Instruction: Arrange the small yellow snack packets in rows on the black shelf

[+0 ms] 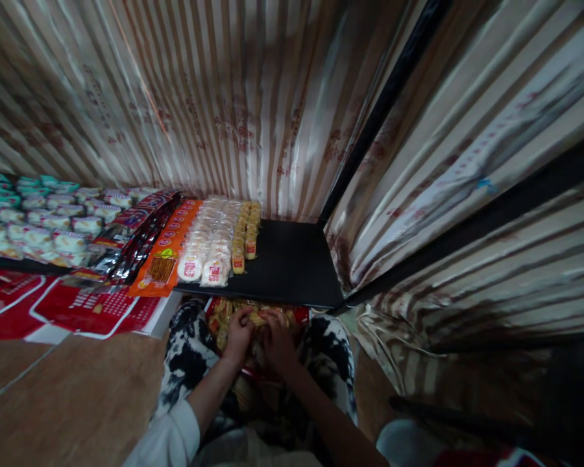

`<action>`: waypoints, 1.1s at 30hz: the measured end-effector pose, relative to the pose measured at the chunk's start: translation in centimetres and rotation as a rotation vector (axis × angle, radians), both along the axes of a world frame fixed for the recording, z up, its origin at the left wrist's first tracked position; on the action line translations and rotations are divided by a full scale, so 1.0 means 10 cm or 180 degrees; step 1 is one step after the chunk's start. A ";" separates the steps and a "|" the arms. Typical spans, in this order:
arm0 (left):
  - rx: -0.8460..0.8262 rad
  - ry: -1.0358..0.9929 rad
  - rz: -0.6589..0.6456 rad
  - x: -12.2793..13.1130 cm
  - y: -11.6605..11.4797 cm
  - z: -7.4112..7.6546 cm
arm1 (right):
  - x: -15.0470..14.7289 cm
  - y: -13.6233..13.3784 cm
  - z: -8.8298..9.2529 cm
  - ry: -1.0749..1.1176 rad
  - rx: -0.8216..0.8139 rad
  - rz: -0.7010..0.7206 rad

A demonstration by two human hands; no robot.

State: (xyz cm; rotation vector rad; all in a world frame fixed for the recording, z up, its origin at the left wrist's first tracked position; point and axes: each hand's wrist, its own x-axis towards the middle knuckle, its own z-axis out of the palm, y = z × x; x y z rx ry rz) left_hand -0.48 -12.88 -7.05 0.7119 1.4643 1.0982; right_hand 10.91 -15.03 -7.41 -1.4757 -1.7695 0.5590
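Observation:
Between my knees sits a red box (302, 314) filled with yellow-wrapped snack packets (220, 324). My left hand (239, 329) is closed over the box, its fingers on one end of a yellow snack packet (256, 319). From the other side my right hand (275, 329) grips the same packet, so both hands meet at it. On the black shelf (292, 266) just beyond, two rows of similar yellow packets (244, 237) stand beside rows of white round packs (208, 246). The shelf edge lies close past my fingertips.
Left along the shelf lie an orange snack bag (168, 250), dark glossy bags (139, 237) and many white and teal packets (53, 217). Red cartons (92, 305) stand below on the tiled floor. A striped curtain (214, 97) hangs behind, with black frame posts (370, 136) at right.

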 end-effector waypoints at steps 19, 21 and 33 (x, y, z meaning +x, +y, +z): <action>0.1376 0.0996 -0.0059 -0.19 0.28 0.49 | 0.17 0.32 0.41 0.1456 -0.0960 -0.0504; 0.1411 0.1158 -0.0070 -0.10 0.26 0.54 | 0.11 0.36 0.37 0.2126 -0.1002 -0.0457; 0.1450 0.1656 -0.0074 0.26 0.28 0.48 | -0.02 0.86 0.43 0.2722 -0.0918 -0.0549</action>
